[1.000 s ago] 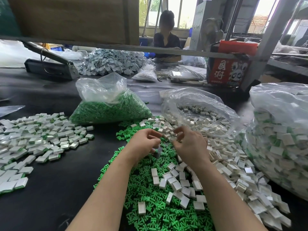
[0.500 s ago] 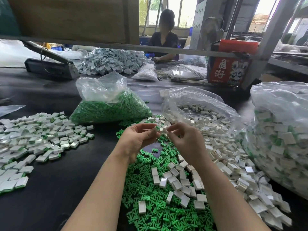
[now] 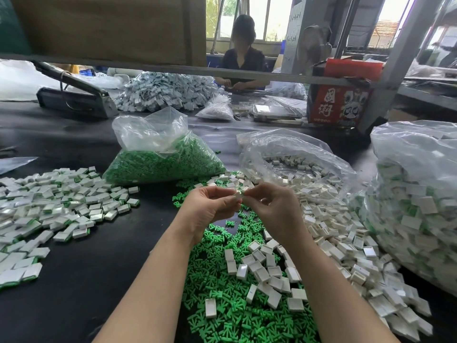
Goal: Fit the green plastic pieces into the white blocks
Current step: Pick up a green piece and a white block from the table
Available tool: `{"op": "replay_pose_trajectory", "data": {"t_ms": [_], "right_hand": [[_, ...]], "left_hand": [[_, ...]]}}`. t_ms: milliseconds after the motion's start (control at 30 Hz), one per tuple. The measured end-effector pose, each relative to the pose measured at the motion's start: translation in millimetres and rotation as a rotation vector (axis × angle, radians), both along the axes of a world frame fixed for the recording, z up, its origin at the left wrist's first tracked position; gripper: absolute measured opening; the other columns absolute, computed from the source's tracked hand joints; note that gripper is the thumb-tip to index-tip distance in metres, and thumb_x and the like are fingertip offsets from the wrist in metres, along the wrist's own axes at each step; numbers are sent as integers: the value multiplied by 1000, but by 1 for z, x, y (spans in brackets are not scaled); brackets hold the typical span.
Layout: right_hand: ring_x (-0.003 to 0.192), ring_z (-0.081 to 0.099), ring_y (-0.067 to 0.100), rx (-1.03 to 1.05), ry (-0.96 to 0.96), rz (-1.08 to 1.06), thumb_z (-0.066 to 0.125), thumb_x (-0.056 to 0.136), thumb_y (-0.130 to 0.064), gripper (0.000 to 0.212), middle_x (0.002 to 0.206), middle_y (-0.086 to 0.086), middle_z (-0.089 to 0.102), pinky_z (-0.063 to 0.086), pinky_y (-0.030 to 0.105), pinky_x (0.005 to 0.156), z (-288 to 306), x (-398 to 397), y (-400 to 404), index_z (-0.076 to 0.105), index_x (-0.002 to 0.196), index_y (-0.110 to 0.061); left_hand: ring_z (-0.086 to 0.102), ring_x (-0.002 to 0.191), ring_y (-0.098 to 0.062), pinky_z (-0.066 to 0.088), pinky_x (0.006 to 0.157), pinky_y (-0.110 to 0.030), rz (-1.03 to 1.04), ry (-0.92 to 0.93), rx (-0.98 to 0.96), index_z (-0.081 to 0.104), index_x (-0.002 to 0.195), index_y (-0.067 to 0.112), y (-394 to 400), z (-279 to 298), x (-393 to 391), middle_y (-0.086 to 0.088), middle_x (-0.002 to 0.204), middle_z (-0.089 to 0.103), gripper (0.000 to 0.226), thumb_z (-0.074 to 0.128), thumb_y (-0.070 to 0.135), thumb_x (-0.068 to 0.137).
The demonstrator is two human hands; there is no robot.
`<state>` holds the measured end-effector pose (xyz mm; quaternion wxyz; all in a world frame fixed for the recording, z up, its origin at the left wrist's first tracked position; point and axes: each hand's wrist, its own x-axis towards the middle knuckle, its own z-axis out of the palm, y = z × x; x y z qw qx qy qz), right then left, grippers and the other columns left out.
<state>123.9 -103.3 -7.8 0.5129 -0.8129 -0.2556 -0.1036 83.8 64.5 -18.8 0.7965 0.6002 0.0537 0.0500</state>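
Observation:
My left hand (image 3: 210,209) and my right hand (image 3: 274,209) meet above the table, and their fingertips pinch one small white block (image 3: 238,195) between them. A sliver of green shows at the block's right edge. Below the hands lies a heap of loose green plastic pieces (image 3: 222,310) with empty white blocks (image 3: 262,271) scattered over it. More white blocks (image 3: 329,231) spread to the right. At the left lies a spread of white blocks with green fitted in them (image 3: 57,206).
A clear bag of green pieces (image 3: 163,159) stands behind the hands, an open bag of white blocks (image 3: 294,164) beside it. A big bag of fitted blocks (image 3: 420,206) fills the right. A person (image 3: 243,53) works across the black table (image 3: 74,280). A red box (image 3: 338,100) sits far right.
Both hands have risen from the pile and come together. The block they pinch is now held higher, at fingertip level, with the hands closer to each other.

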Motion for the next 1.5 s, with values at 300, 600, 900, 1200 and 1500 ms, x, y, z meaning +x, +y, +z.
{"op": "replay_pose_trajectory", "data": {"t_ms": [300, 600, 900, 1200, 1500], "right_hand": [[76, 70, 21, 214, 223, 138, 69, 87, -8, 1, 81, 8, 72, 57, 27, 70, 2, 1, 2, 69, 88, -8], [74, 69, 15, 258, 163, 185, 74, 82, -6, 13, 79, 3, 72, 58, 27, 72, 3, 3, -2, 70, 81, -19], [68, 67, 25, 249, 140, 205, 76, 80, -6, 7, 77, 8, 72, 58, 47, 65, 4, 2, -2, 72, 84, -10], [72, 65, 34, 200, 128, 231, 73, 84, -12, 6, 81, 12, 70, 56, 49, 68, 2, 2, -3, 69, 88, -8], [58, 52, 9, 162, 459, 312, 34, 103, -44, 56, 71, 9, 64, 39, 17, 54, -3, -7, 5, 64, 95, 3]], "left_hand": [[65, 66, -12, 53, 59, -20, 34, -37, 91, 75, 91, 8, -6, 8, -2, -7, 76, 73, 32, 83, 23, 64], [72, 70, -18, 57, 63, -23, 96, -19, 124, 74, 87, 8, -13, 12, 0, -13, 76, 75, 6, 73, 6, 82], [71, 64, -17, 56, 59, -22, 136, -3, 85, 72, 86, 5, -19, 15, 0, -12, 71, 73, 13, 64, -4, 85], [68, 65, -15, 55, 62, -23, 151, -14, 77, 72, 77, 11, -24, 15, -1, -6, 71, 72, 22, 59, -4, 85], [60, 56, -9, 51, 55, -22, 189, -104, 102, 69, 75, 7, -33, 17, -3, -1, 62, 66, 22, 58, -9, 85]]}}
